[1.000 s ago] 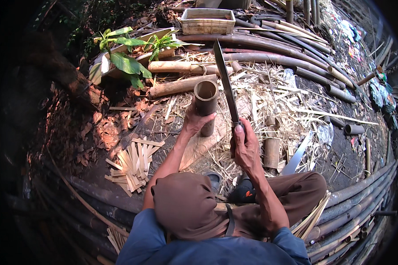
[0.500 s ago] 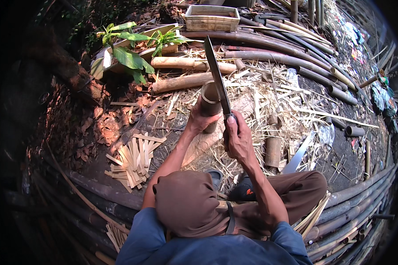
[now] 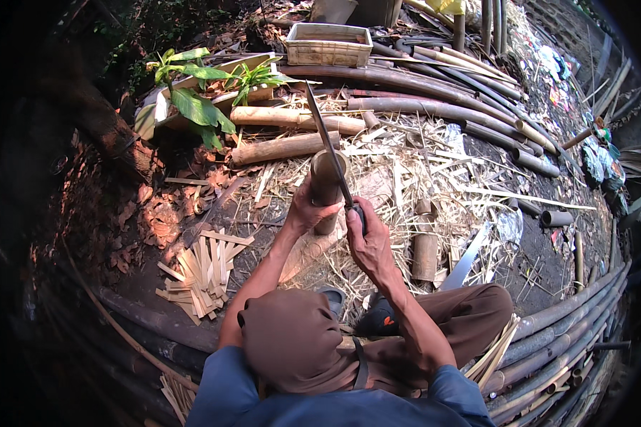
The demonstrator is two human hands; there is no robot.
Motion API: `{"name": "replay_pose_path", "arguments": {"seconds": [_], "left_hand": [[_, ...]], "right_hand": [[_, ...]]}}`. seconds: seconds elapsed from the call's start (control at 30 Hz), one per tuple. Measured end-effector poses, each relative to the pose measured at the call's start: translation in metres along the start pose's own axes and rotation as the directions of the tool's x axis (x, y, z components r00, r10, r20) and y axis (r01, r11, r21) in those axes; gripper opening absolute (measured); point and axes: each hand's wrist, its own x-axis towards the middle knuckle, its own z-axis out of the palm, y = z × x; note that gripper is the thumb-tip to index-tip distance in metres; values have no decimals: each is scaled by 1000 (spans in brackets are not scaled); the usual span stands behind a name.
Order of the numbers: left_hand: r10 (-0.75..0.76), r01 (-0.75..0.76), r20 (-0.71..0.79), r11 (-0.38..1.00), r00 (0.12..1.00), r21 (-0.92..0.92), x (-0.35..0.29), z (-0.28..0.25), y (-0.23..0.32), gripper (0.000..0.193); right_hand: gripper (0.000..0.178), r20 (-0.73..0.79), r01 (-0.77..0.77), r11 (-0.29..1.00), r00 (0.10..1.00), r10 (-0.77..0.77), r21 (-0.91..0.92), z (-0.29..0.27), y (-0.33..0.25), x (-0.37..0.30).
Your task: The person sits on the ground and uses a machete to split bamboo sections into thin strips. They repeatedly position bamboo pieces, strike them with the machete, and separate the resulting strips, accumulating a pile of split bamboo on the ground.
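Bamboo tube [image 3: 323, 189] stands, long axis near vertical, open end up.

The person wears a blue shirt [image 3: 313, 410] with short sleeves [image 3: 454, 390] and baggy brown pants [image 3: 292, 338]. A dark strap [image 3: 362, 364] lies on the pants. One dark shoe [image 3: 374, 318] has a small orange mark [image 3: 388, 321]; the other shoe [image 3: 332, 299] is partly hidden, maybe grey.
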Motion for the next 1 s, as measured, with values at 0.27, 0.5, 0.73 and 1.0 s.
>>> {"name": "replay_pose_path", "arguments": {"seconds": [0.27, 0.5, 0.73, 1.0], "left_hand": [[-7, 1, 85, 997, 996, 71, -10, 8, -3, 79], [163, -177, 84, 959, 983, 219, -14, 20, 7, 69], [168, -182, 80, 960, 983, 215, -14, 23, 13, 69], [102, -250, 243, 644, 965, 723, 20, -57, 160, 55]], "right_hand": [[29, 53, 10, 993, 999, -4, -116, -30, -11, -15], [27, 115, -130, 979, 982, 148, -156, -53, -26, -25], [29, 121, -143, 967, 978, 171, -209, -59, -41, -27], [31, 156, -166, 961, 967, 203, -221, -67, -39, -22]]}}
